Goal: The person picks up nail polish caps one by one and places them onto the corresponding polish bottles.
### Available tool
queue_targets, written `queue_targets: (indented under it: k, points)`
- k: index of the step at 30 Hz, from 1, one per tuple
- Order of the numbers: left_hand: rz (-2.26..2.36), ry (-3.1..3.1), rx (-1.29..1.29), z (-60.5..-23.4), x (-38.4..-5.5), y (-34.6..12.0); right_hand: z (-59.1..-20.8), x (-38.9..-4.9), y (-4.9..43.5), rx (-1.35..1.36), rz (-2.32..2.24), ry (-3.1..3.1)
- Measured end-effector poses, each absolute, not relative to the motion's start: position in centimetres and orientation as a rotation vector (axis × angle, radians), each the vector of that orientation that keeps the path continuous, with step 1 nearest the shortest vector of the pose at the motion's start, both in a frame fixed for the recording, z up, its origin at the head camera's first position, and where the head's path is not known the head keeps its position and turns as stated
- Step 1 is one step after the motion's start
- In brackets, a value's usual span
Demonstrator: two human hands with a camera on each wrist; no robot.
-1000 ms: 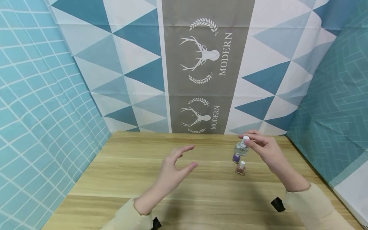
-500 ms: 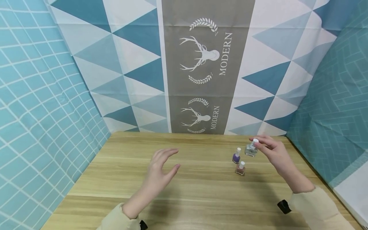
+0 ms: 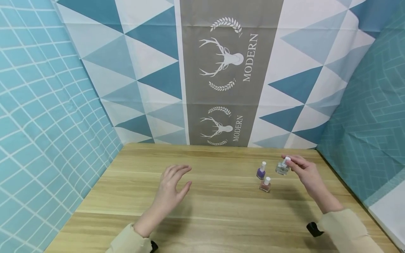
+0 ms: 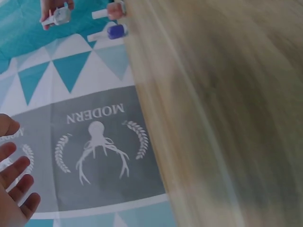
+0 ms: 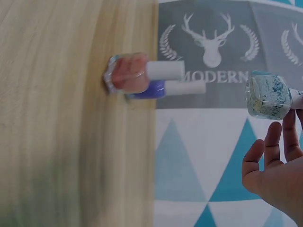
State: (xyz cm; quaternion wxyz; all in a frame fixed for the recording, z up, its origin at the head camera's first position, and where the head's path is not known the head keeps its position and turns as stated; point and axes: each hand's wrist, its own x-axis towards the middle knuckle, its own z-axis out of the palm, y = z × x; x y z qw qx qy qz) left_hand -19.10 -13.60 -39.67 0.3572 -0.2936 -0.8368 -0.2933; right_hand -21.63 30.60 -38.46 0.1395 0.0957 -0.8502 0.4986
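My right hand [image 3: 306, 172] pinches the white cap of a clear nail polish bottle [image 3: 282, 168] with glitter flecks inside. In the right wrist view that glitter bottle [image 5: 269, 96] is held off the wooden table. Left of it stand a purple nail polish bottle [image 3: 261, 173] and, nearer to me, a pinkish-brown nail polish bottle [image 3: 265, 185], both upright with white caps. My left hand [image 3: 169, 188] hovers over the table's left half, fingers loosely bent and thumb apart, with nothing in it.
The wooden table [image 3: 221, 218] meets a patterned backdrop [image 3: 218, 70] at its far edge. Light blue tiled cloth [image 3: 47, 105] closes off the left side, teal cloth [image 3: 370, 116] the right.
My right hand has carried the glitter bottle to the right, away from the purple and pinkish-brown ones, and slightly lower. My left hand has drawn back to the left.
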Motion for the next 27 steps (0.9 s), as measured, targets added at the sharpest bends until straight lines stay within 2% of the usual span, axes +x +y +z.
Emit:
queue_targets:
  k: [8, 27]
  points:
    - [-0.596, -2.329, -0.78, -40.7, -19.2, -13.9, -41.1, -22.9, 31.5, 0.176, 1.532, -2.449]
    - [-0.571, -2.451, -0.807, -42.7, -20.6, -14.2, -45.7, -25.3, 31.1, -0.027, 1.443, -2.627]
